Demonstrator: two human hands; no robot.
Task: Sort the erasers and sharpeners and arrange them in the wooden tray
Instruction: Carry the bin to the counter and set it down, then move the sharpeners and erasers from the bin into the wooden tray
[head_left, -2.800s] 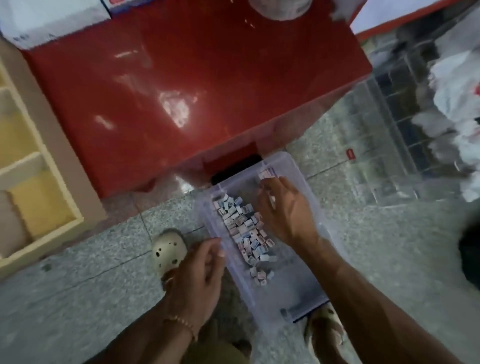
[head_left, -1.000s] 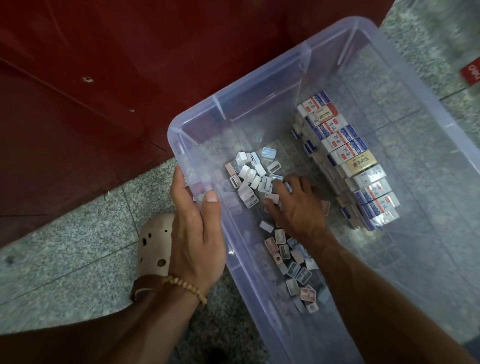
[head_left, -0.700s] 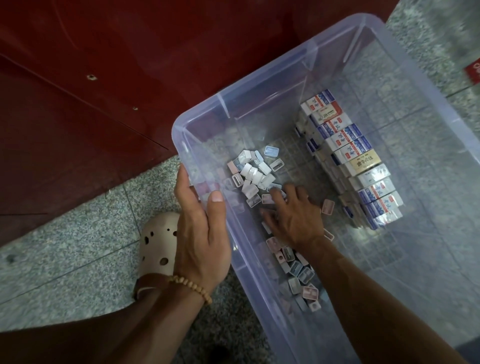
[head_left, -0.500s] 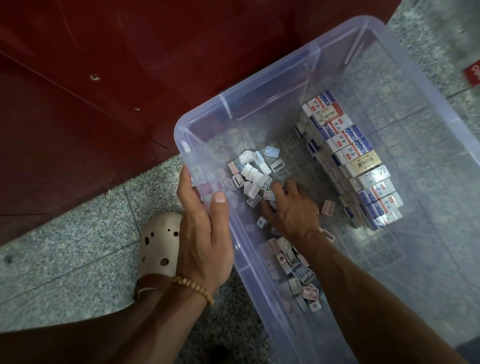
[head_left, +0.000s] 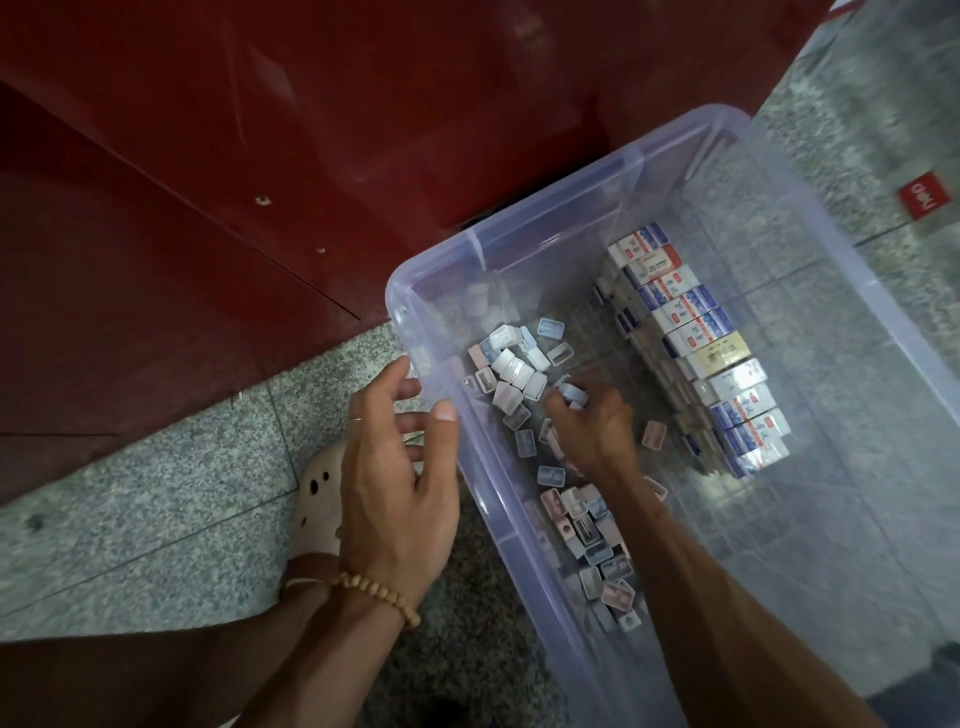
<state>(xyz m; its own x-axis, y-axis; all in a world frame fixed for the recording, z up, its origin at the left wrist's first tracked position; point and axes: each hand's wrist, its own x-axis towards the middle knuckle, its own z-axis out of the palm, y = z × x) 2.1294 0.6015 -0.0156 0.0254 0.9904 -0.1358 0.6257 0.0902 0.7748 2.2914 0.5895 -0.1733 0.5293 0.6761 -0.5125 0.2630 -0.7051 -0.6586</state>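
Sharpeners (head_left: 511, 371) lie loose on the floor of the clear plastic bin (head_left: 753, 519), a heap just ahead of the right hand (head_left: 592, 431) and a trail running back under its wrist toward the near wall. That hand is curled, fingertips pinching a pale blue sharpener (head_left: 571, 391); whether more are tucked in the palm cannot be told. The left hand (head_left: 400, 467) is outside the bin, fingers loosely spread, thumb by the rim, holding nothing. Erasers (head_left: 701, 353) in paper sleeves stand packed in a row well beyond the right knuckles, against the far side.

These sharpeners look like small hard plastic boxes: light, stiff, smooth enough to skid, not fragile. Best pinched across the two flat faces, or scooped several at once. Erasers should be softer and grippier, and can be taken by the long sides. No wooden tray is in view
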